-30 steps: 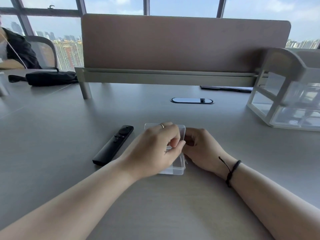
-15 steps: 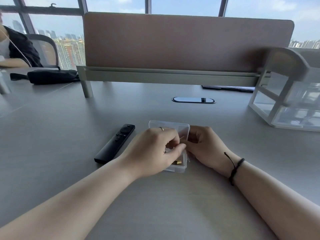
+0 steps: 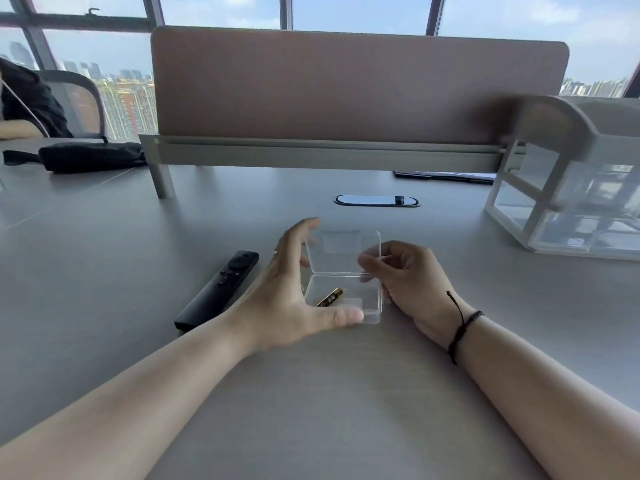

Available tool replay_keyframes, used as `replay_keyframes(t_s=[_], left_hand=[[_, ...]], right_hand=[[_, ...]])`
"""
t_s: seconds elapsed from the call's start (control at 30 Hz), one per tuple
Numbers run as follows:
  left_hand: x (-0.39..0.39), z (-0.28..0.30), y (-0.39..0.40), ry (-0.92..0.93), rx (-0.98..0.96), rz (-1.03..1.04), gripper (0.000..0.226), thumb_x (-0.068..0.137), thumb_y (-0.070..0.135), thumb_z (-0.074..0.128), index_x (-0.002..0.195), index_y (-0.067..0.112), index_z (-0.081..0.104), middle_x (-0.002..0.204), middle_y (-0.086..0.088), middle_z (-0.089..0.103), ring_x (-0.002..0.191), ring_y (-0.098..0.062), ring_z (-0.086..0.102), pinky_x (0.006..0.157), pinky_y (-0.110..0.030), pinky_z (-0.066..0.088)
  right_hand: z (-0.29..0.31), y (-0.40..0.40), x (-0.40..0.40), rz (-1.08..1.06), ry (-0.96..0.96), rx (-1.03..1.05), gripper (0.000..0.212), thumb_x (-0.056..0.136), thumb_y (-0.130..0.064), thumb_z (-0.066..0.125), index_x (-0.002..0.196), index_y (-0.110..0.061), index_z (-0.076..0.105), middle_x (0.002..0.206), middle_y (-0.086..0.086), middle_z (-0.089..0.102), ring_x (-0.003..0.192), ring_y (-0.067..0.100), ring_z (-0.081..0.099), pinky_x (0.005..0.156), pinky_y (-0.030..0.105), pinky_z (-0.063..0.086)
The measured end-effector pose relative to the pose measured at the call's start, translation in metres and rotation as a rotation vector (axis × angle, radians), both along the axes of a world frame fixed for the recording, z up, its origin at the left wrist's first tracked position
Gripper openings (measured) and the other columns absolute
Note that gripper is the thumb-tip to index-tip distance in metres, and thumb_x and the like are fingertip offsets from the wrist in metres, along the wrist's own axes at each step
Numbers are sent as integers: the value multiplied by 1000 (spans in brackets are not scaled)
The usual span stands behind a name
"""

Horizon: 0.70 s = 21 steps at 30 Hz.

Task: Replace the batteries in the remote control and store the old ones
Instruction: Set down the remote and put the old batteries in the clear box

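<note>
Clear plastic box (image 3: 346,301) on tabletop (image 3: 104,258), hinged lid (image 3: 343,251) raised upright at far edge. One gold-and-black battery (image 3: 329,296) lying diagonally inside, near left wall. Left hand (image 3: 294,292) spread wide around box's left side, thumb laid along near rim, fingers extended past lid. Right hand (image 3: 407,275) curled at right side, fingertips pinching lid's right edge. Black remote control (image 3: 218,291) just left of left hand, flat, buttons up. White-framed clear drawer unit (image 3: 568,188) far right; black pouch (image 3: 90,156) far left.
</note>
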<state>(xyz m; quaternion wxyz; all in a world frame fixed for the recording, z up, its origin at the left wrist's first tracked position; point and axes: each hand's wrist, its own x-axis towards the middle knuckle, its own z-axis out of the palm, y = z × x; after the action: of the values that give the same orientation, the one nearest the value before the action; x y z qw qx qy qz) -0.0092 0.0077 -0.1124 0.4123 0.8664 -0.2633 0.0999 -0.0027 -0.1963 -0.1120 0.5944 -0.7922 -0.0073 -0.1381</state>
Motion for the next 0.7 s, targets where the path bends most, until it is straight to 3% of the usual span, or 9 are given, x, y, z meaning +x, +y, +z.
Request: replay_keyframes(t_s=[0.07,0.13,0.2,0.33,0.53,0.63,0.7], left_hand=[[-1,-1,-2,34,62,-48,129,52,62,87,146,51,-1,126,11,51,103,-8,59,90,-31,51],[1,0,-2,70,12,-55,128,51,53,92,146,53,4,115,10,59,88,-9,66,84,-30,55],[4,0,-1,160,-160,-47,124,49,48,95,143,53,14,113,2,63,84,-13,72,84,-34,58],[7,0,-1,242,-355,-12,122,42,48,96,137,58,21,114,-3,64,86,-21,75,90,-48,56],[3,-2,-5,192,-238,82,127,49,46,95,141,54,8,113,5,60,79,-13,74,87,-37,57],[0,-3,-7,141,-181,93,130,53,43,94,144,49,2,111,7,58,76,-12,72,82,-31,58],[-1,-4,-6,95,-134,77,128,55,41,93,145,47,2,112,7,58,79,-13,69,81,-29,57]], right_hand=[[3,0,-1,-34,7,60,12,84,-29,76,84,-17,73,66,3,76,43,7,49,47,19,40],[9,0,-4,2,33,209,20,82,-35,76,89,-17,73,75,10,77,44,8,49,44,19,36],[13,-2,-8,92,66,327,23,83,-39,73,97,-20,72,87,14,77,56,17,49,46,22,32],[14,-1,-12,200,86,317,50,76,-50,70,119,-24,63,101,13,77,70,25,54,55,32,37],[13,0,-11,228,77,292,61,75,-52,74,127,-25,59,106,13,76,70,32,62,62,38,48],[10,1,-12,251,77,242,63,74,-36,83,130,-25,57,107,11,76,81,30,68,66,40,54],[8,0,-10,267,74,216,65,71,-31,83,130,-27,57,109,12,75,92,31,72,77,47,57]])
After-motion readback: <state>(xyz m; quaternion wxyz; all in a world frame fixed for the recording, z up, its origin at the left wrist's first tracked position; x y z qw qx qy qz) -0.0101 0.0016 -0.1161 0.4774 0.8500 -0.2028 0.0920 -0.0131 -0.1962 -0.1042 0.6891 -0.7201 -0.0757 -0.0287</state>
